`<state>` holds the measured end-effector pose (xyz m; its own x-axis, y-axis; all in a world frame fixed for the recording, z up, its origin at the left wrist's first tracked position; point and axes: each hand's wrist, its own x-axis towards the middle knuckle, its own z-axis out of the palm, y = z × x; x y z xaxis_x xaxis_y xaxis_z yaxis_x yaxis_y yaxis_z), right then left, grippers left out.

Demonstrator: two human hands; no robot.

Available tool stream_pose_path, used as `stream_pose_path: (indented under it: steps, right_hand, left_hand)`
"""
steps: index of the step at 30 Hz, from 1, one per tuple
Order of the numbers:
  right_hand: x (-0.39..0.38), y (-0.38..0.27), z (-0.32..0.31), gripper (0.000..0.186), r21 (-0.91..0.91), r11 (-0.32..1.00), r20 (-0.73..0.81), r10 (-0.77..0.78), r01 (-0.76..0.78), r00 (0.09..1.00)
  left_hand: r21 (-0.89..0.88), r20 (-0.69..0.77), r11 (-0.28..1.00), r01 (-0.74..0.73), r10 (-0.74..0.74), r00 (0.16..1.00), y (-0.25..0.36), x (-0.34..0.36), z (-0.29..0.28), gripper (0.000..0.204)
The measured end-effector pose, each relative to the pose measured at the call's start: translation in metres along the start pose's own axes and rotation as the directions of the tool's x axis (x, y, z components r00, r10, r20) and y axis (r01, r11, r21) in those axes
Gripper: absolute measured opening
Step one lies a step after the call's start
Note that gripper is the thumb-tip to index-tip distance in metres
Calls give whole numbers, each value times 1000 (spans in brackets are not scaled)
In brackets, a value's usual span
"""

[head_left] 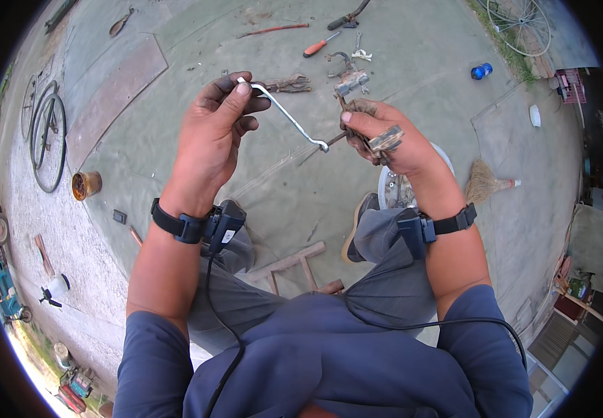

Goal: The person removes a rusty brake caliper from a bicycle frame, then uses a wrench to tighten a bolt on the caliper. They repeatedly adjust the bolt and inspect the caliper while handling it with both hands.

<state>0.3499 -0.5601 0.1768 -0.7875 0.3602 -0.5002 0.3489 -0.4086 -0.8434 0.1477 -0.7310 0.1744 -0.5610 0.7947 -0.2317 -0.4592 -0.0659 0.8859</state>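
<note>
In front of me, my left hand (226,115) pinches one end of a silver offset ring wrench (287,117) between thumb and fingers. The wrench slants down to the right, and its far ring end is at a thin rod of a rusty metal part (386,139). Whether the ring sits around the rod or only beside it, I cannot tell. My right hand (392,132) is closed round this part, which has a block-like end by the palm and a thin piece rising past the thumb. My fingers hide its middle.
Beyond my hands lie a red-handled screwdriver (317,47), a metal clamp-like part (352,82) and a blue can (481,71). A white basin (387,182) of small parts and a broom (484,182) are at right. A rusty tin (86,185) and bicycle tyres (49,136) are left.
</note>
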Motion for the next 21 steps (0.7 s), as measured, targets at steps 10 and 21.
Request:
stream_pose_path:
  steps: [10, 21]
  right_hand:
    - [19, 8, -2, 23, 68, 944, -444, -262, 324, 857]
    - [9, 2, -15, 25, 545, 825, -25, -163, 150, 986]
  left_hand:
    - [168, 231, 985, 43, -81, 970, -10, -47, 30, 30]
    - [-117, 90, 896, 429, -420, 903, -43, -19, 5, 34]
